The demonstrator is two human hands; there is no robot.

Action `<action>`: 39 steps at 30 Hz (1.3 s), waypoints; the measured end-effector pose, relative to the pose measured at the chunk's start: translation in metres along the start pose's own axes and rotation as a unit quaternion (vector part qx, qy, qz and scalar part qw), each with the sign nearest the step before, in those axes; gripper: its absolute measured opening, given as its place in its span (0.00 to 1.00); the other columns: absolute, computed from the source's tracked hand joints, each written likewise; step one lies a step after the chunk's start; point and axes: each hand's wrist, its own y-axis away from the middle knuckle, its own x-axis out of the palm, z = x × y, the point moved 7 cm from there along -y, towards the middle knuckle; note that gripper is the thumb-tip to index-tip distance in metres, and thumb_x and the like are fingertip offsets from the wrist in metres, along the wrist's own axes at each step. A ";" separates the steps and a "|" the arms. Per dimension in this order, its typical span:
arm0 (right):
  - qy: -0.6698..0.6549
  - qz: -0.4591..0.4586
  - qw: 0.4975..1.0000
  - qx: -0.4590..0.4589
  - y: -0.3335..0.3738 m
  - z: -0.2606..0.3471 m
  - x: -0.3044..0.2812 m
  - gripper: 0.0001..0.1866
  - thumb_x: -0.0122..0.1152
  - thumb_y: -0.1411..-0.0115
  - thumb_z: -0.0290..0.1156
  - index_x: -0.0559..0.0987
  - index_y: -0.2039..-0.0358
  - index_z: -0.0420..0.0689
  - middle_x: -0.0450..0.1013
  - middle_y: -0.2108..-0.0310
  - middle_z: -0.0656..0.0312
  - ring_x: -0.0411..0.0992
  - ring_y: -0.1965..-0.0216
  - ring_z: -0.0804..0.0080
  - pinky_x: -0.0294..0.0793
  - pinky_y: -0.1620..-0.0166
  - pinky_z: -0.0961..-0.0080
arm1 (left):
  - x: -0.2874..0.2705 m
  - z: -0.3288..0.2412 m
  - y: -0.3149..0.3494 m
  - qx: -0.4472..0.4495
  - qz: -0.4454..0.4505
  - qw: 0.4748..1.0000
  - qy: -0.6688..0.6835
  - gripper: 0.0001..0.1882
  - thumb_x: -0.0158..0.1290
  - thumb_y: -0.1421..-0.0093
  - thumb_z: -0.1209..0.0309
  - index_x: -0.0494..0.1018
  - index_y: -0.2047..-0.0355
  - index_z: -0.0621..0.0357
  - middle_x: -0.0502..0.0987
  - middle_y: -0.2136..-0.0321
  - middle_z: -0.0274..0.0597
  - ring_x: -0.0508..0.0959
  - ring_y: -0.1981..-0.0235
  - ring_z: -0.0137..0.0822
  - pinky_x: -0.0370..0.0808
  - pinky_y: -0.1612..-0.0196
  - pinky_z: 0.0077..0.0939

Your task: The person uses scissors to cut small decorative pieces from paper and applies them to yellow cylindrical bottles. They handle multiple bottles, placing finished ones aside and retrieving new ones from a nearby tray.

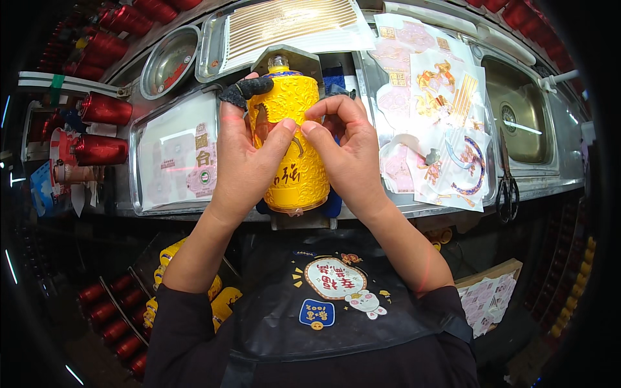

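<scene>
An ornate yellow bottle (309,171) with raised patterns, dark brushed characters and a clear glass neck stands tilted before me in the head view. My left hand (244,158) closes round its left side, thumb pressed on the front. Dark coverings wrap some of its fingertips, one reaching over the bottle's shoulder. My right hand (349,155) is at the right side, thumb and forefinger brought together against the front, other fingers curled behind. Whatever lies between that thumb and forefinger is hidden. A curved gold-brown mark shows on the bottle just under the thumbs.
A metal tray (137,171) with printed sheets lies left, below a round metal bowl (187,55). Striped gold sheets (291,29) lie at the back. Decal sheets (453,97) cover the right tray, near scissors (508,194) and a sink (540,152). Red bottles (103,108) stand far left.
</scene>
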 end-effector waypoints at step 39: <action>0.008 -0.001 1.000 -0.005 -0.001 0.004 0.001 0.09 0.64 0.45 0.24 0.75 0.64 0.41 0.63 0.64 0.62 0.63 0.70 0.80 0.65 0.65 0.84 | -0.004 0.002 0.000 -0.020 0.013 0.999 0.035 0.35 0.53 0.40 0.84 0.53 0.35 0.62 0.67 0.43 0.49 0.73 0.42 0.38 0.73 0.41 0.33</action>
